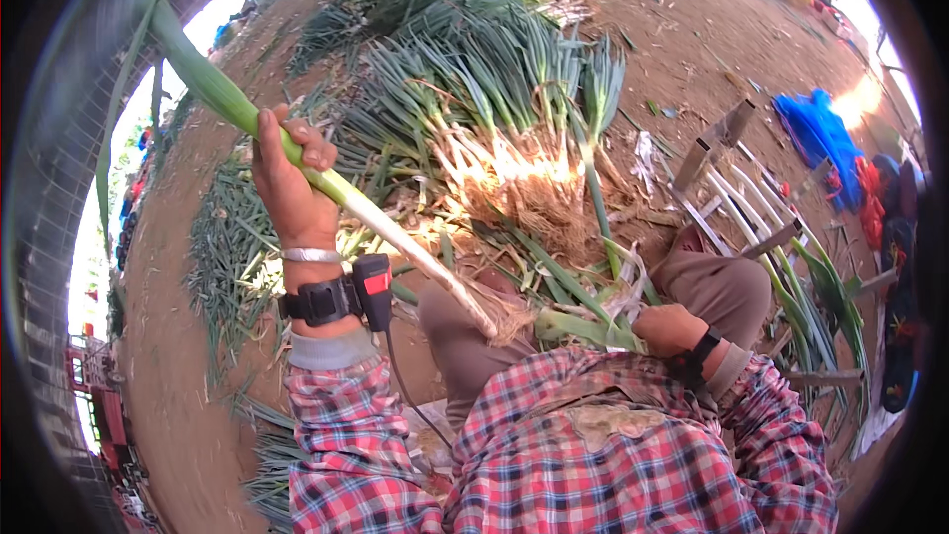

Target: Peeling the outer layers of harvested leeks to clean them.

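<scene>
My left hand (293, 163) is raised and closed around a long green onion (385, 232), its green leaves slanting to the upper left and its root end hanging by my knee. At my lap, my right hand (671, 330) is curled on loose leaves, a pale stripped outer leaf (586, 328) among them. Its fingertips are partly hidden. Beyond my knees lies a broad row of green onions (511, 111), white stems and roots pointing towards me. Torn green leaves (567, 278) are strewn between it and my legs.
A metal rack (712, 148) with upright posts stands to my right, several cleaned onions (775, 237) lying in it. Beyond are a blue net bag (823, 141) and red netting (869, 200). Leaf trimmings (230, 267) cover soil at left. A cable (404, 382) runs from the left-wrist device.
</scene>
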Tool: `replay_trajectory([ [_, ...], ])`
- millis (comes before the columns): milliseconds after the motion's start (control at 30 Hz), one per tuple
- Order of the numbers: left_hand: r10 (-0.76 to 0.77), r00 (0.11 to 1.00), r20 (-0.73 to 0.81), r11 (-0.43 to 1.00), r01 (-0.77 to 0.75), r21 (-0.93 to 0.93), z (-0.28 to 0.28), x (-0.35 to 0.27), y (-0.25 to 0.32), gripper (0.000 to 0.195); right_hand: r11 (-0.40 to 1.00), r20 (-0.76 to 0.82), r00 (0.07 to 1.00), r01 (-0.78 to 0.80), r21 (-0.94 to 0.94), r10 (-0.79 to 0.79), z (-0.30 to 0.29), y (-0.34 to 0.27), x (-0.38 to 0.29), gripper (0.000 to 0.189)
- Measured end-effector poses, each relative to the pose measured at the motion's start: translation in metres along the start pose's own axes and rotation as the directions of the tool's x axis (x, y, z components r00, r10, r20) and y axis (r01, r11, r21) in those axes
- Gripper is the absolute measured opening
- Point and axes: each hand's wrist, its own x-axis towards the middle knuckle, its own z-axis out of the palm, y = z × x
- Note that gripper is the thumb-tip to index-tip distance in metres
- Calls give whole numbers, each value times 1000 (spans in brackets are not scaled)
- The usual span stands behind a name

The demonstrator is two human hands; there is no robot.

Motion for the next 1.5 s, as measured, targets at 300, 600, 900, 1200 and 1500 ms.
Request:
replay_trajectory([
  [300, -288, 957, -30, 953, 283, -110, 69, -69, -17, 31, 716, -970, 238, 685, 134, -46, -185, -148, 55, 28],
  [600, -390, 899, 200, 899, 418, -129, 60, -74, -19, 32, 505, -844, 535, 720, 476, 33, -176, -134, 56, 13],
  [900, -306, 943, 134, 922, 258, 287, 60, -73, -27, 27, 510, -933, 298, 845, 160, -201, -159, -123, 49, 11],
  [1200, -440, 896, 62, 883, 420, 208, 38, -78, -37, 33, 548, -770, 631, 614, 569, 94, -143, -120, 25, 21],
  [1500, -296, 949, 110, 838, 203, 507, 44, -74, -26, 33, 566, -848, 520, 732, 379, -103, -156, -125, 47, 15],
])
